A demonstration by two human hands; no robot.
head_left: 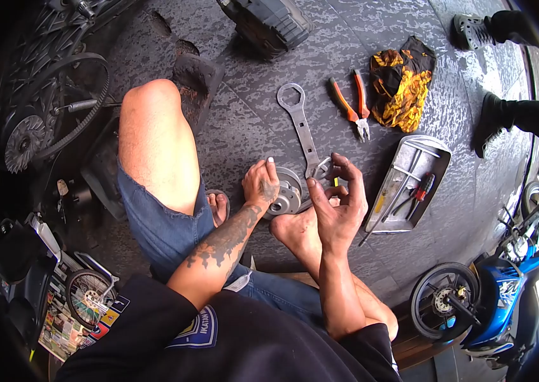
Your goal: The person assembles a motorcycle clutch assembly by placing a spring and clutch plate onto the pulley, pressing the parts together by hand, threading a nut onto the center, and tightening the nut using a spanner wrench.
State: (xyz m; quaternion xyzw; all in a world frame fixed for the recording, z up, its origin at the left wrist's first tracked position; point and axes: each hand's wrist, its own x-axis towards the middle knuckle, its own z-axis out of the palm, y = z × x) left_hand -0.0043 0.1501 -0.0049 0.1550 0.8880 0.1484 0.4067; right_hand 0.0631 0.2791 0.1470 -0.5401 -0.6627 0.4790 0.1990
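Observation:
My left hand (261,183) is closed over the side of a round metal clutch-like part (286,196), which sits on the floor by my bare foot. Its thumb points away from me. My right hand (338,204) is raised just to the right of that part, with forefinger and thumb curled toward each other around a small metallic piece (323,167) whose kind I cannot make out. Beyond my fingers lies a long flat wrench (301,124) with a large ring end; its near end overlaps my fingertips in view.
Orange-handled pliers (360,114) and a yellow-black cloth (403,89) lie ahead. On the right, a metal tray (417,219) holds a screwdriver (425,188) and a long rod. An engine with a belt (105,83) stands left; a blue motorcycle (495,286) stands right. Another person's feet (471,32) are far right.

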